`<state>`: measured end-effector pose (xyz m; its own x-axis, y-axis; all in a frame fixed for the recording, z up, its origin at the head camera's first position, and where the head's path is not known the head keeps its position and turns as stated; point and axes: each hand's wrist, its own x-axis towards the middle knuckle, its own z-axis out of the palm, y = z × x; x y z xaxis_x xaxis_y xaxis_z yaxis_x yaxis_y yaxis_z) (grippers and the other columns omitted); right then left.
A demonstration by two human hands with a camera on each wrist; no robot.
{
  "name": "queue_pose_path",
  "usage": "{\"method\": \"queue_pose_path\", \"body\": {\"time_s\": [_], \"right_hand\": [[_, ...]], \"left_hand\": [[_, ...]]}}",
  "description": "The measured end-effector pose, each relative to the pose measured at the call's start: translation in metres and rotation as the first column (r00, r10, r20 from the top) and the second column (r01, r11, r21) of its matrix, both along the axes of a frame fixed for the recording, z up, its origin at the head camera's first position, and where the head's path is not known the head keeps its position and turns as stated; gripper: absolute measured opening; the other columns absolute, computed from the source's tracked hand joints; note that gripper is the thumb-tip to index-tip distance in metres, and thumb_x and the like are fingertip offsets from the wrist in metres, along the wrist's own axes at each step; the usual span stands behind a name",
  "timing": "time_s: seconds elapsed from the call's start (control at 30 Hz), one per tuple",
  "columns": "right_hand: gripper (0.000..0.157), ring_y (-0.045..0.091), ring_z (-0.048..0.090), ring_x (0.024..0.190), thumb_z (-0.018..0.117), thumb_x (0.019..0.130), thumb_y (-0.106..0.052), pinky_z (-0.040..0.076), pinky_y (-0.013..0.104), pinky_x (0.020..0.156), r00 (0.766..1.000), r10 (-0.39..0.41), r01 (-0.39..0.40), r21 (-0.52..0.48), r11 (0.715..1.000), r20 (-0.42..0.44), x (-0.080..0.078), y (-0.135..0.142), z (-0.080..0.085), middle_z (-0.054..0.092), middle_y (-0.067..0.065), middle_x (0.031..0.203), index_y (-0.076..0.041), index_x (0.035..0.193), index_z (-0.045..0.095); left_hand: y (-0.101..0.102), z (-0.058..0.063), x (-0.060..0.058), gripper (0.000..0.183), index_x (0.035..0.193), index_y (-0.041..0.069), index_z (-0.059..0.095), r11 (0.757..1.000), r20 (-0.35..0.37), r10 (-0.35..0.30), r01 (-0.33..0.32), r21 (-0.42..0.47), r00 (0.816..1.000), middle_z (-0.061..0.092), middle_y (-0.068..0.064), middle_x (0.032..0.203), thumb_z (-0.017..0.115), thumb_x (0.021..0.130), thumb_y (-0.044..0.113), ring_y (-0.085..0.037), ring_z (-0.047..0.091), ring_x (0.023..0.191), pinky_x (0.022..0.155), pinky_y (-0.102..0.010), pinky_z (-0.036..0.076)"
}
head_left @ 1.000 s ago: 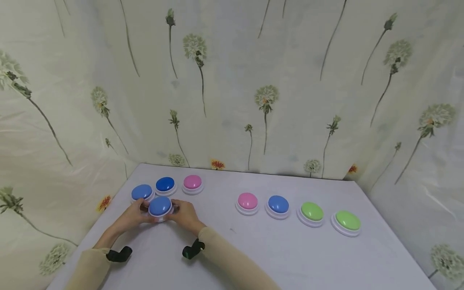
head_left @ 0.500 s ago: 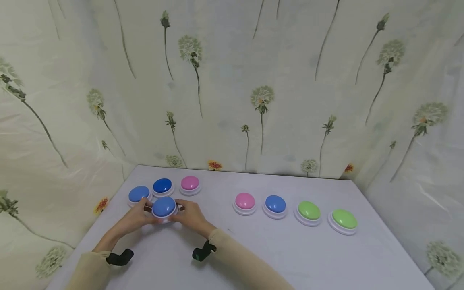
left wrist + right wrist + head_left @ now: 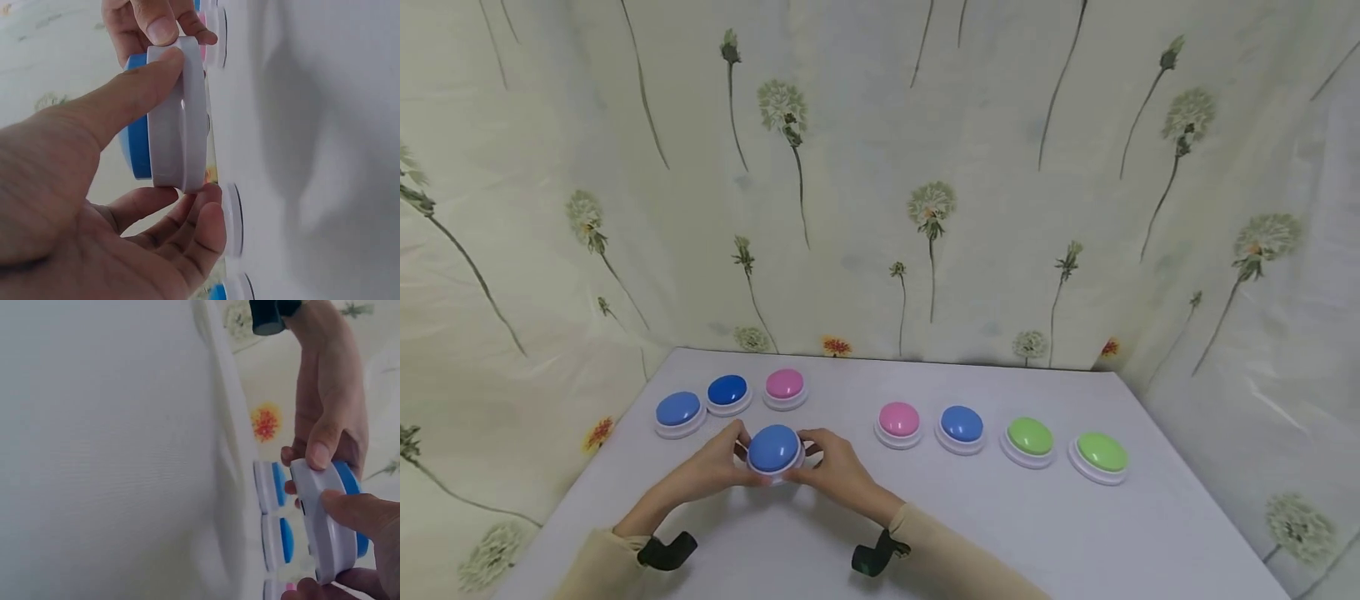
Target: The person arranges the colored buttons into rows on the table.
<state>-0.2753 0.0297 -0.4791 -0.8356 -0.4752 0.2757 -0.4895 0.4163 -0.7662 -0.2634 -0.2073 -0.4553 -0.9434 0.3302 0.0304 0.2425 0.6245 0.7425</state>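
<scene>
A round push button (image 3: 773,448) with a light blue dome on a white base is held between both hands, raised off the table in both wrist views. The left hand (image 3: 713,468) pinches the base from the left, its thumb (image 3: 159,72) on the near side and its fingers curled round the far side. From the right, the right hand (image 3: 838,473) grips the same base, thumb on the rim in the right wrist view. Behind the left hand stand another light blue button (image 3: 677,408), a darker blue button (image 3: 727,390) and a pink button (image 3: 785,384).
To the right, a second row on the white table (image 3: 970,533) holds a pink button (image 3: 898,419), a blue button (image 3: 962,423), a green button (image 3: 1030,436) and another green button (image 3: 1102,452). A flower-printed cloth (image 3: 850,167) hangs behind and beside the table.
Both hands have carried the light blue button rightward and towards the person, away from the other left-hand buttons. The view has shifted slightly; the remaining buttons stay in place.
</scene>
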Motion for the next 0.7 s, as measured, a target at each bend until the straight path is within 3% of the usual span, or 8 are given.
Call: {"method": "queue_pose_path", "body": {"time_s": [0.2,0.4,0.7], "right_hand": [[0.062,0.016,0.061,0.101,0.080,0.078,-0.036,0.056,0.027,0.079,0.999,-0.029,0.030,-0.024,0.999,0.046,0.019,0.031,0.003,0.058,0.004,0.125,-0.010,0.128,0.054],[0.062,0.016,0.061,0.098,0.082,0.076,-0.035,0.057,0.031,0.075,0.998,-0.046,0.047,-0.022,0.999,0.037,0.033,0.062,0.005,0.057,0.004,0.123,-0.010,0.125,0.054],[0.062,0.016,0.060,0.099,0.081,0.075,-0.039,0.056,0.029,0.076,0.992,-0.104,0.102,0.034,0.994,0.074,0.046,0.106,0.002,0.058,0.000,0.121,-0.013,0.123,0.052]], "left_hand": [[0.029,0.005,0.012,0.059,0.101,0.006,0.046,0.998,-0.028,-0.061,0.061,0.002,0.998,0.057,-0.006,0.101,0.086,0.069,0.035,-0.021,0.054,0.095,0.078,-0.033,0.049],[0.061,0.008,0.021,0.059,0.101,0.005,0.046,0.995,-0.025,-0.101,0.101,0.012,0.995,0.054,-0.005,0.097,0.087,0.069,0.034,-0.021,0.051,0.093,0.079,-0.034,0.046],[0.104,0.002,0.020,0.060,0.102,0.006,0.047,0.984,0.001,-0.177,0.177,0.019,0.984,0.053,-0.004,0.097,0.087,0.069,0.036,-0.020,0.050,0.091,0.080,-0.034,0.046]]}}
